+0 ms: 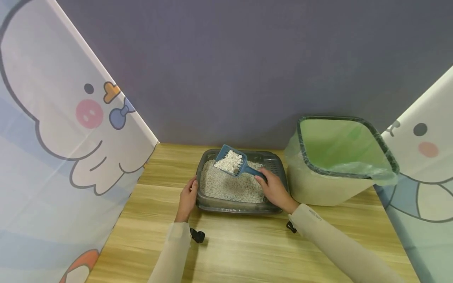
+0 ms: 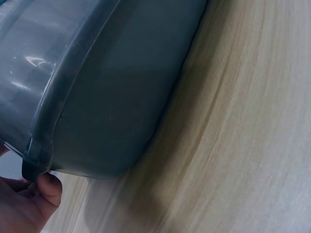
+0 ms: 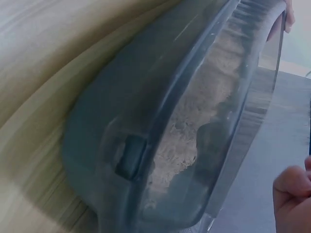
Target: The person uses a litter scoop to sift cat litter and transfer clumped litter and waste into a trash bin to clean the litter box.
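Observation:
A grey litter box (image 1: 230, 207) holding pale granular litter (image 1: 226, 188) sits on the wooden surface. My right hand (image 1: 275, 189) grips the handle of a blue litter scoop (image 1: 247, 169) above the box's right half. Whitish litter and a small darker clump lie in the scoop's slotted pan, which points up and left. At the box's left end, my left hand (image 1: 187, 197) holds the rim. The left wrist view shows its thumb (image 2: 50, 187) against the rim's underside at a corner. In the right wrist view, only part of the right hand (image 3: 292, 196) shows.
Right of the box stands a pale bin (image 1: 311, 188) lined with a translucent green bag (image 1: 339, 143), folded over its dark rim. A dark grey wall (image 1: 226, 78) rises behind. Printed cartoon panels (image 1: 46, 118) flank the wooden surface (image 1: 233, 251) on both sides.

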Motion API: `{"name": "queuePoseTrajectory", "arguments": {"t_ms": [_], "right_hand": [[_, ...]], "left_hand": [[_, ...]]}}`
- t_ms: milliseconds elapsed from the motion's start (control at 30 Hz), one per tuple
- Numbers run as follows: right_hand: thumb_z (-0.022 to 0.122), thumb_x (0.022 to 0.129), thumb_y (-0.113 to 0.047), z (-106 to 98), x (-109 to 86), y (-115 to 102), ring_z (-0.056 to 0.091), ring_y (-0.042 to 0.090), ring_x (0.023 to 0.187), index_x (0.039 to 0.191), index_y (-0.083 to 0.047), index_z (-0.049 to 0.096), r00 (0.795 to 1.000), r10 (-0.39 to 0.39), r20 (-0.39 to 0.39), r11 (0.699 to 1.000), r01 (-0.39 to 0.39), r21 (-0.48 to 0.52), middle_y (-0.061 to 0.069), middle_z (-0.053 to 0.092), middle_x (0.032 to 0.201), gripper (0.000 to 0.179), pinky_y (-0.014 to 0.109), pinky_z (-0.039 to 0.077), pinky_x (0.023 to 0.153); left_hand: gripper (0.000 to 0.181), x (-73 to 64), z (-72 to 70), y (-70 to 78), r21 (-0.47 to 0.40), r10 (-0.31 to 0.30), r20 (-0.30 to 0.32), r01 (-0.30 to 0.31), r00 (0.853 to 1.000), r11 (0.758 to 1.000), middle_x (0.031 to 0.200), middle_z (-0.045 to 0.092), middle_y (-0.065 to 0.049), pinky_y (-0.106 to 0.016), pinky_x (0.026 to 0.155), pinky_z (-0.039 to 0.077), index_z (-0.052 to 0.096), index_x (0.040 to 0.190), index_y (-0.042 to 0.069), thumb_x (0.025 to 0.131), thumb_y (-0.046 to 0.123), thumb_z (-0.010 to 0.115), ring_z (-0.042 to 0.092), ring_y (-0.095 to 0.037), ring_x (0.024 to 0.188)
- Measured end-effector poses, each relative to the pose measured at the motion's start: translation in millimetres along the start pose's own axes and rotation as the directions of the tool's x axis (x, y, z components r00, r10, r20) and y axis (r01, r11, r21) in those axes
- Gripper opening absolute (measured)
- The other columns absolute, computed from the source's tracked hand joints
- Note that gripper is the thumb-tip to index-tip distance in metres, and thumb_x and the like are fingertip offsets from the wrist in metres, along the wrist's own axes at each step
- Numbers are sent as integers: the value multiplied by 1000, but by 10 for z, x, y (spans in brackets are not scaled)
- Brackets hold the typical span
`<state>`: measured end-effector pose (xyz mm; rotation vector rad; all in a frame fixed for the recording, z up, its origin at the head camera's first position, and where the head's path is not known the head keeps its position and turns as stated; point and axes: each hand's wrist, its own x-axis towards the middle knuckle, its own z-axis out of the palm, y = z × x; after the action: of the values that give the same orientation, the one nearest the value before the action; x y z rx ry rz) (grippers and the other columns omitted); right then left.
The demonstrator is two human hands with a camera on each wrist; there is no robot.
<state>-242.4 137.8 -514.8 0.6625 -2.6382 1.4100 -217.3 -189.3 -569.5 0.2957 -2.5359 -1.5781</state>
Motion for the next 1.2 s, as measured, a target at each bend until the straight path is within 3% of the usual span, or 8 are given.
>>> {"name": "queuePoseTrajectory", "arguments": {"t_ms": [200, 400, 767, 933, 1200], "right_hand": [[53, 98, -26, -30, -36, -48, 40, 14, 56, 109, -14, 59, 993, -55, -108, 998, 55, -7, -2, 46, 75, 17, 31, 37, 54], [55, 97, -26, -95, -85, -103, 42, 12, 55, 109, -15, 60, 989, -54, -134, 999, 55, 1, -3, 48, 75, 16, 29, 38, 51], [46, 101, -33, -222, -150, -199, 37, 10, 44, 120, -9, 58, 998, 3, -61, 1000, -5, -27, -6, 52, 67, 33, 30, 36, 48], [46, 101, -29, -217, -137, -178, 42, 8, 50, 112, -10, 64, 997, -29, -78, 998, 25, -53, -8, 54, 69, 29, 31, 40, 56], [55, 97, -25, -232, -122, -215, 41, 10, 53, 114, -10, 59, 994, -67, -90, 997, 64, -38, -4, 52, 74, 23, 28, 37, 50]], "left_hand": [[51, 3, -6, 1, -1, -4, 7, 4, 1000, 1000, 126, 56, -13, -36, 71, 41, 50, 139, 14, 100, 46, 40, 50, -24, 84], [53, -6, 10, -48, 3, 3, 2, -3, 1000, 1000, 126, 56, -13, -36, 71, 41, 51, 138, 14, 100, 48, 40, 51, -24, 84], [51, -4, 15, -39, 19, 12, -7, -12, 1000, 1000, 126, 57, -13, -36, 70, 42, 51, 138, 14, 101, 46, 39, 51, -24, 84], [51, -4, 11, -33, 29, 15, -3, -15, 1000, 999, 127, 56, -14, -37, 72, 42, 51, 138, 12, 101, 45, 39, 52, -24, 85], [55, -10, 4, -23, 15, 9, 14, -9, 1000, 1000, 131, 53, -14, -38, 74, 41, 49, 140, 12, 100, 48, 37, 51, -26, 89]]}}
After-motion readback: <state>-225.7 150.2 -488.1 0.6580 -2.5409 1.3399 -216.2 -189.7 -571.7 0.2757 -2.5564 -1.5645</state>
